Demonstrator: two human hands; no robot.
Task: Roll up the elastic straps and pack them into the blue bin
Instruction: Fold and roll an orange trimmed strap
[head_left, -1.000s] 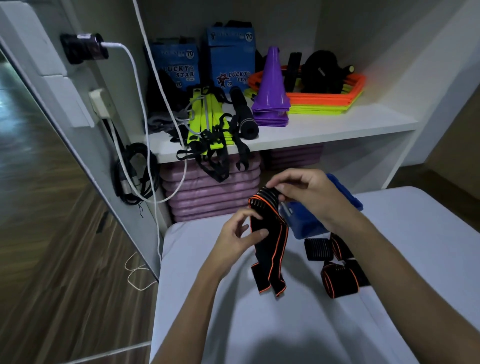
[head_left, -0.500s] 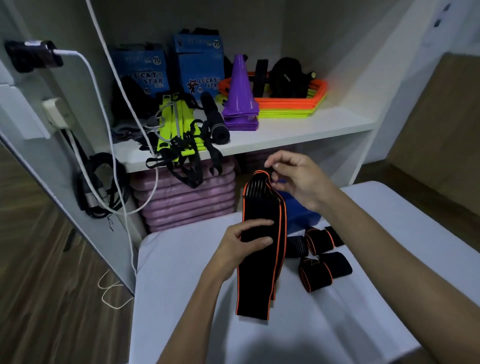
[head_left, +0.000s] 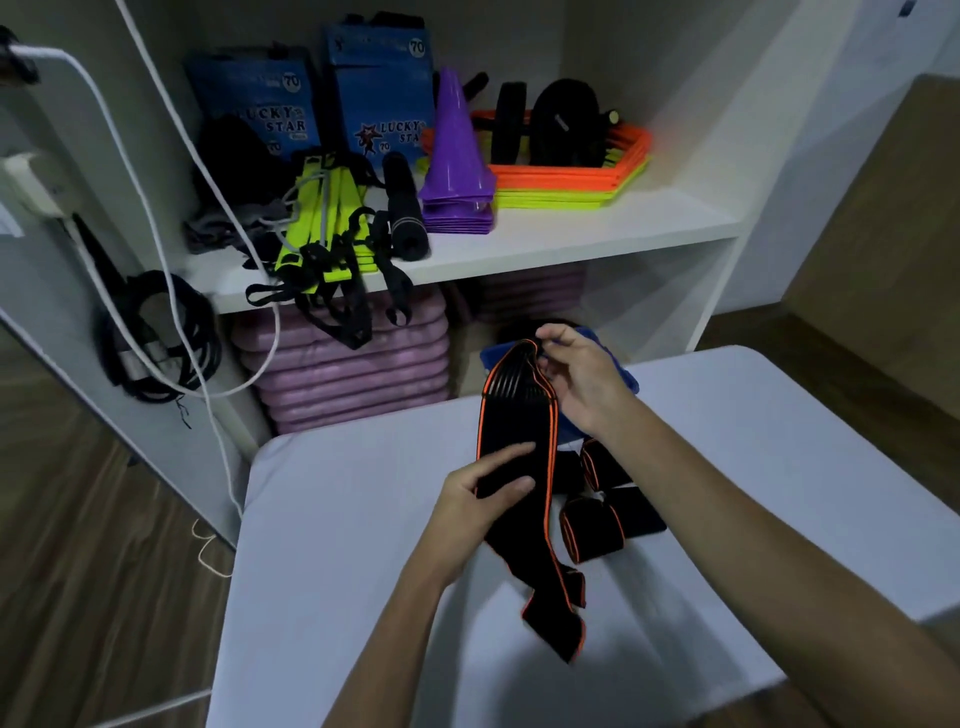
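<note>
A long black elastic strap with orange edges (head_left: 519, 415) hangs unrolled between my hands above the white table (head_left: 337, 545). My right hand (head_left: 582, 379) pinches its folded top end. My left hand (head_left: 483, 493) grips the strap lower down, thumb across the front. The loose tail trails onto the table. The blue bin (head_left: 621, 371) sits behind my right hand, mostly hidden. Rolled black-and-orange straps (head_left: 592, 530) lie on the table to the right of the hanging strap.
A white shelf unit (head_left: 519, 244) stands behind the table with purple cones (head_left: 457, 171), orange and yellow hoops, blue boxes and yellow-black straps. Pink mats (head_left: 353, 374) are stacked below. White cables hang at the left. Wooden floor surrounds the table.
The strap has been drawn out longer, its tail now lying on the table. My left hand slid lower along it. The camera view shifted left and down.
</note>
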